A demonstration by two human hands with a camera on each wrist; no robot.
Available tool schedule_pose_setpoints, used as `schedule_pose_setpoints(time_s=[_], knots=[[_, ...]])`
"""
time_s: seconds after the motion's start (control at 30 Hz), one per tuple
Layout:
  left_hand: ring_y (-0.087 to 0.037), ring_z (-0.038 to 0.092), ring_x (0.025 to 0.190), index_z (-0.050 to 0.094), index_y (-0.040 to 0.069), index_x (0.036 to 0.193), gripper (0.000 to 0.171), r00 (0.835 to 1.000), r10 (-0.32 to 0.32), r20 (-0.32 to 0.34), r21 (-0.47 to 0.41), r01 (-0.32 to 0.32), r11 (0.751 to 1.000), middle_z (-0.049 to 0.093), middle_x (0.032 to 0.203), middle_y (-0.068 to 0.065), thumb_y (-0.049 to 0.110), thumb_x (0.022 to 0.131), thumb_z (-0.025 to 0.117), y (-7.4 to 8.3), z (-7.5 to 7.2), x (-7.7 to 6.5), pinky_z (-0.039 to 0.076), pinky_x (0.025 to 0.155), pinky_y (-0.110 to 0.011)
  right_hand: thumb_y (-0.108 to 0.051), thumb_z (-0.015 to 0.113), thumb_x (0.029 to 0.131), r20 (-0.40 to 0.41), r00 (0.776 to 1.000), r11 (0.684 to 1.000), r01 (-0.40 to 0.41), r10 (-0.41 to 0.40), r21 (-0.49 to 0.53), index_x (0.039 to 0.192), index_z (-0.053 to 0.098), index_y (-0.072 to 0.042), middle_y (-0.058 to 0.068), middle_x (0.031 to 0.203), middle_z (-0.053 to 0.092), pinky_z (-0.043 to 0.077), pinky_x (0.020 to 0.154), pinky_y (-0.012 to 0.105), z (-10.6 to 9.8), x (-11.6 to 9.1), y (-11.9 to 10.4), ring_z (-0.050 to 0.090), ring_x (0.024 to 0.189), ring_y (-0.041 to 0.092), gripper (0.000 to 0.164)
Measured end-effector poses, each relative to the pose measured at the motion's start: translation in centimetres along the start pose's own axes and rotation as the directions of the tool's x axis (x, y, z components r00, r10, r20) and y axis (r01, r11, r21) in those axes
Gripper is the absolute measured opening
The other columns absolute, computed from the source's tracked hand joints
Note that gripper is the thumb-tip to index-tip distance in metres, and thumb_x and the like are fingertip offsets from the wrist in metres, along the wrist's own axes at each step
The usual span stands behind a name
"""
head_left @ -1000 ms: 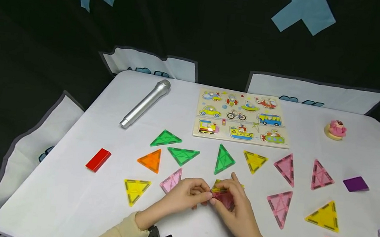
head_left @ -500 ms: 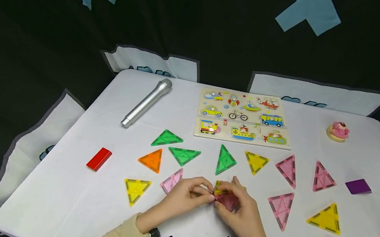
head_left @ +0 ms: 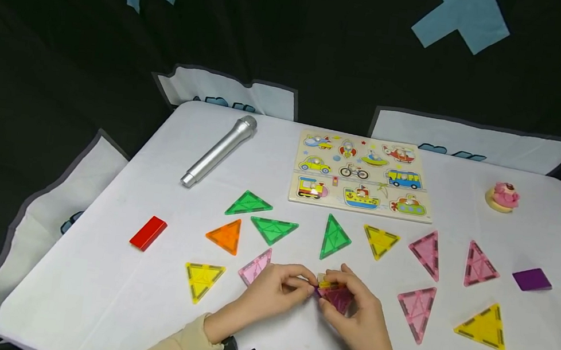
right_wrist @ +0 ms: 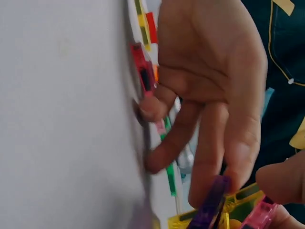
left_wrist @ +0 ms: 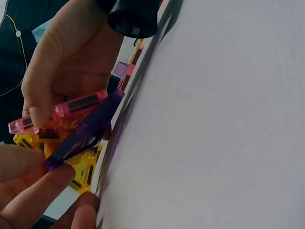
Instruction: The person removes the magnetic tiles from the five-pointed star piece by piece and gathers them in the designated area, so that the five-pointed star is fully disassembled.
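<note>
In the head view my left hand (head_left: 273, 285) and right hand (head_left: 359, 314) meet low over the table's middle. The left thumb and fingers pinch a purple translucent magnetic tile (left_wrist: 88, 129), held on edge. My right hand grips a pink magnetic tile (head_left: 338, 298), its thumb pressing the pink edge in the left wrist view. Yellow magnetic tile (left_wrist: 86, 168) sits with the pink one, partly covered by fingers. The purple tile lies against or very near these pieces; whether it is joined to them I cannot tell. Another pink triangle (head_left: 254, 267) lies beside the left hand.
Green (head_left: 337, 238), orange (head_left: 225, 236), yellow (head_left: 203, 281) and pink (head_left: 426, 255) triangles lie around the hands. Behind them are a wooden picture puzzle (head_left: 363, 176) and a silver microphone (head_left: 220, 151). A red tile (head_left: 148, 233), purple piece (head_left: 532, 279) and pink figurine (head_left: 503, 197) lie farther out.
Both hands stay in nearly the same place, still holding the tiles. Purple shows more plainly between the fingertips now. The whole head view has shifted slightly.
</note>
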State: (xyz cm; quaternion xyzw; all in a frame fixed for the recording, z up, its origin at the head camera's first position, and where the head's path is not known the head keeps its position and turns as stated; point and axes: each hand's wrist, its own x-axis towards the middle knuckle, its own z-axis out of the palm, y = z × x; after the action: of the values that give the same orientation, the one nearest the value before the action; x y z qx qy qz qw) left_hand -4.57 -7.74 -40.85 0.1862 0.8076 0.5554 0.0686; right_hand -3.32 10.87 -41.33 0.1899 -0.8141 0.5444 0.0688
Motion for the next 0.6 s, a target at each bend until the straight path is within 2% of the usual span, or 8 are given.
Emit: schedule_pose_setpoints(time_s=[0.07, 0.13, 0.23, 0.33, 0.43, 0.53, 0.57, 0.6], knots=[[-0.002, 0.061, 0.067, 0.067, 0.007, 0.089, 0.006, 1.0, -0.017, -0.017, -0.017, 0.017, 1.0, 0.069, 0.077, -0.002, 0.008, 0.083, 0.065, 0.1, 0.1, 0.0, 0.045, 0.061, -0.019, 0.004, 0.074, 0.067, 0.001, 1.0, 1.0, 0.002, -0.002, -0.001, 0.102, 0.062, -0.011, 0.0, 0.106, 0.062, 0.04, 0.09, 0.045, 0.2, -0.1, -0.1, 0.044, 0.118, 0.033, 0.04], [-0.006, 0.064, 0.072, 0.067, 0.006, 0.087, 0.007, 0.998, -0.048, -0.04, -0.027, 0.047, 0.999, 0.069, 0.077, -0.003, 0.008, 0.081, 0.068, 0.4, 0.1, -0.1, 0.047, 0.064, -0.02, 0.004, 0.074, 0.068, -0.002, 1.0, 1.0, -0.006, 0.006, 0.026, 0.102, 0.062, -0.012, -0.001, 0.106, 0.062, 0.038, 0.094, 0.037, 0.3, -0.1, -0.2, 0.045, 0.118, 0.03, 0.039], [-0.01, 0.065, 0.071, 0.067, 0.002, 0.084, 0.005, 0.994, -0.082, -0.069, -0.029, 0.08, 0.996, 0.069, 0.074, -0.007, 0.003, 0.079, 0.068, 1.9, -0.5, -0.2, 0.047, 0.064, -0.02, 0.007, 0.073, 0.069, -0.028, 1.0, 0.995, 0.0, 0.003, 0.102, 0.102, 0.061, -0.009, 0.003, 0.105, 0.063, 0.033, 0.097, 0.025, 0.2, -0.1, -0.4, 0.046, 0.116, 0.032, 0.039], [-0.014, 0.065, 0.068, 0.067, -0.003, 0.083, 0.005, 0.989, -0.123, -0.077, -0.041, 0.12, 0.992, 0.068, 0.075, -0.012, -0.002, 0.078, 0.067, 3.8, -1.6, -0.3, 0.046, 0.057, -0.019, 0.011, 0.07, 0.069, -0.072, 0.997, 0.988, 0.014, -0.003, 0.152, 0.101, 0.06, -0.005, 0.011, 0.104, 0.062, 0.03, 0.097, 0.017, 0.0, 0.1, -0.5, 0.046, 0.114, 0.034, 0.037], [-0.017, 0.065, 0.066, 0.068, -0.004, 0.083, 0.007, 0.981, -0.157, -0.116, -0.044, 0.153, 0.987, 0.068, 0.075, -0.013, -0.003, 0.076, 0.067, 4.7, -3.5, -0.4, 0.047, 0.054, -0.02, 0.013, 0.068, 0.07, -0.118, 0.993, 0.991, -0.009, 0.025, 0.135, 0.098, 0.061, -0.004, 0.01, 0.104, 0.061, 0.031, 0.095, 0.016, -0.3, 0.2, -0.5, 0.047, 0.112, 0.029, 0.033], [-0.022, 0.065, 0.065, 0.068, -0.003, 0.085, 0.01, 0.959, -0.187, -0.214, -0.094, 0.17, 0.981, 0.068, 0.076, -0.012, 0.0, 0.076, 0.069, 4.1, -6.1, -0.7, 0.049, 0.054, -0.025, 0.015, 0.066, 0.069, -0.131, 0.99, 0.996, -0.033, 0.044, 0.088, 0.095, 0.062, -0.005, 0.006, 0.104, 0.062, 0.031, 0.095, 0.016, -0.4, 0.3, -0.3, 0.05, 0.108, 0.022, 0.033], [-0.026, 0.065, 0.065, 0.068, -0.003, 0.086, 0.011, 0.945, -0.196, -0.262, -0.117, 0.17, 0.978, 0.068, 0.076, -0.012, 0.001, 0.076, 0.069, 3.7, -7.2, -0.8, 0.051, 0.057, -0.029, 0.016, 0.065, 0.069, -0.126, 0.991, 0.997, -0.037, 0.045, 0.07, 0.094, 0.062, -0.006, 0.004, 0.104, 0.062, 0.031, 0.094, 0.015, -0.4, 0.3, -0.3, 0.051, 0.107, 0.022, 0.034], [-0.028, 0.064, 0.064, 0.068, -0.002, 0.087, 0.012, 0.924, -0.202, -0.324, -0.129, 0.168, 0.977, 0.068, 0.076, -0.012, 0.004, 0.077, 0.07, 3.3, -8.3, -1.0, 0.051, 0.057, -0.031, 0.016, 0.065, 0.068, -0.121, 0.992, 0.998, -0.034, 0.041, 0.053, 0.094, 0.062, -0.008, 0.003, 0.104, 0.062, 0.031, 0.094, 0.015, -0.4, 0.3, -0.2, 0.051, 0.107, 0.022, 0.035]])
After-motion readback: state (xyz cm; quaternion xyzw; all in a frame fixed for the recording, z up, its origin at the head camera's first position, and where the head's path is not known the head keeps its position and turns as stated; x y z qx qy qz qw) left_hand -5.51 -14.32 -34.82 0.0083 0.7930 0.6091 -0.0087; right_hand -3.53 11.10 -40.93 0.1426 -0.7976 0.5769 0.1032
